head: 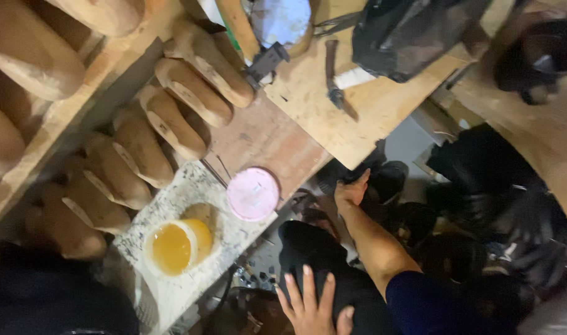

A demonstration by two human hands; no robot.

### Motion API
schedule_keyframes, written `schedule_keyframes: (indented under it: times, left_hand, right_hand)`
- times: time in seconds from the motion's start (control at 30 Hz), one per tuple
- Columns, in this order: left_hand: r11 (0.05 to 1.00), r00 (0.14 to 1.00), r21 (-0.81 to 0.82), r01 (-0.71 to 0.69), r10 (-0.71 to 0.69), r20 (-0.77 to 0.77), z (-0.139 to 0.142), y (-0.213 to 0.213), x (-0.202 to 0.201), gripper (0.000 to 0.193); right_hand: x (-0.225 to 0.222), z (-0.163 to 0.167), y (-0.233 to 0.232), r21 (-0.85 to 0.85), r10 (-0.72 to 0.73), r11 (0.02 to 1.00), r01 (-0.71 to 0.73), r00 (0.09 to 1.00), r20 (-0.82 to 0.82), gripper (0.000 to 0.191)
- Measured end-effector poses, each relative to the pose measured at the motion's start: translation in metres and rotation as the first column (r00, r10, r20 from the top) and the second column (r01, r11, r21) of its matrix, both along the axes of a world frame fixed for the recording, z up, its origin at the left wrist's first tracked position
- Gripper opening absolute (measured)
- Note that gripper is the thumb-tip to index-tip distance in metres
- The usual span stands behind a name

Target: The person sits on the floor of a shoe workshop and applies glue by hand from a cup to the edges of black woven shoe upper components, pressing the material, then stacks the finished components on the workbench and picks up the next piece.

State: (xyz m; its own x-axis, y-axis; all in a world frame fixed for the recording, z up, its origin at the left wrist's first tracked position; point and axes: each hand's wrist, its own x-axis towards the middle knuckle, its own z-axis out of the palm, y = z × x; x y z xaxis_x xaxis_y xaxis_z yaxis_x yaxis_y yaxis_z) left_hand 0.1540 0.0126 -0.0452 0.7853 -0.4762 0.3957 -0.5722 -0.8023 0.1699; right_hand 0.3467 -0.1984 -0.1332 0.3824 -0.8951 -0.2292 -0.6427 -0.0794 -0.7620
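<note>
Head view: the left hand is laid flat with fingers spread on a dark-clothed knee, while the right hand is reached down, loosely open and holding nothing, toward dark shoes on the floor. A pink round lid and a yellow glue pot (both blurred) are seen on the counter, beside wooden shoe lasts.

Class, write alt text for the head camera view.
A person's left hand rests on a dark-clothed knee while the right hand reaches down below a wooden workbench. Wooden shoe lasts line the bench beside an open jar of yellow glue.
</note>
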Motion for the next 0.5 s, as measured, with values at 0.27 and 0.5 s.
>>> schedule_keyframes:
  times: [0.27, 0.5]
  left_hand:
    - [1.0, 0.994, 0.005, -0.005, 0.005, 0.11, -0.049, 0.023, -0.003, 0.07]
    - [0.999, 0.999, 0.031, -0.034, 0.033, 0.017, -0.045, 0.019, -0.019, 0.07]
  right_hand:
    - [0.021, -0.015, 0.04, -0.019, 0.522, 0.81, -0.586, 0.736, -0.431, 0.056]
    - [-0.024, -0.008, 0.039, 0.14, 0.757, 0.65, -0.747, 0.62, -0.206, 0.084]
